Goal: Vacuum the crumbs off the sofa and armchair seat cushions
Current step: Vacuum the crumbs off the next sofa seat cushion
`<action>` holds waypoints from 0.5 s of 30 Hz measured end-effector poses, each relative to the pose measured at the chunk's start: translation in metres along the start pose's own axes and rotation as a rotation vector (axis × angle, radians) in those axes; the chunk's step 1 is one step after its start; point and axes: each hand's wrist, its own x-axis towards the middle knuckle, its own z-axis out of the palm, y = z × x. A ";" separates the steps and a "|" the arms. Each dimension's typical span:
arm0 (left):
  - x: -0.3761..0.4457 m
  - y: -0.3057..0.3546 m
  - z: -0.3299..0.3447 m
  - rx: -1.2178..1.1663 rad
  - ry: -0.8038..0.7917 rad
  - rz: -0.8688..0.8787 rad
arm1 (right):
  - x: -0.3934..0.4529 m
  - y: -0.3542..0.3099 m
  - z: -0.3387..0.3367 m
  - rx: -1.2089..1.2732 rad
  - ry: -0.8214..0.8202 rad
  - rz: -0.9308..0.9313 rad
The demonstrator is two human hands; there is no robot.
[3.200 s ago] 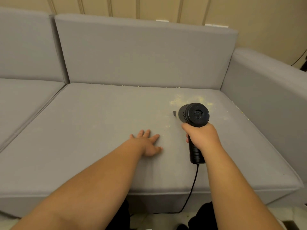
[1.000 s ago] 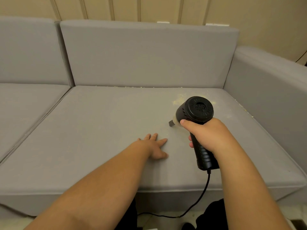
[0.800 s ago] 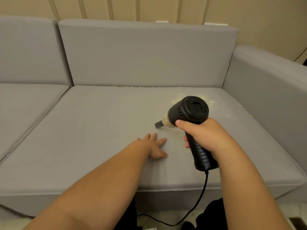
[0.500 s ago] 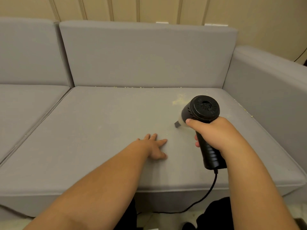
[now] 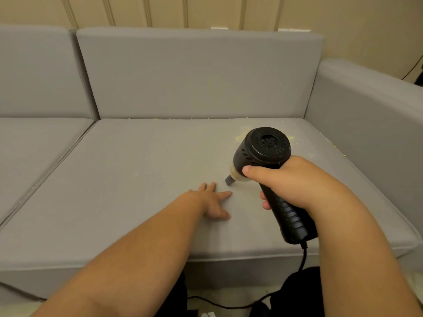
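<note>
Handheld vacuum (image 5: 263,154), black, corded, pistol-shaped. It sits over the right half of the sofa seat cushion (image 5: 137,179), nozzle (image 5: 229,180) down at the fabric, whether touching or just above I cannot tell. Long axis of the body runs from the round vented rear cap, up and toward the camera, down through the pale dust cup to the nozzle; so it points down, away from the person and a little to their left. The ribbed handle slants back toward the cushion's front edge, and the cord (image 5: 303,259) drops from its end to the floor.

Right hand (image 5: 295,186) grips the handle, fingers wrapped round it, thumb laid forward along the body near the dust cup. Left hand (image 5: 214,202) lies flat on the cushion, fingers spread, holding nothing, just beside the nozzle.

Progress, as a judgement: partway. The middle and left of this cushion look mostly clean. Crumbs (image 5: 242,133) remain in a yellowish patch behind the vacuum, in a line along the seam under the back cushion (image 5: 196,74), and along the armrest (image 5: 370,115) side. The neighbouring seat cushion (image 5: 34,143) shows little. No armchair is in view.
</note>
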 end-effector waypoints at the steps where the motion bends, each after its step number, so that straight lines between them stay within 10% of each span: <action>1: -0.001 0.000 0.000 0.000 0.002 0.000 | 0.000 0.001 -0.001 -0.005 0.004 -0.003; 15: 0.038 0.017 -0.012 -0.029 0.154 -0.014 | 0.142 0.046 -0.010 0.447 0.511 -0.019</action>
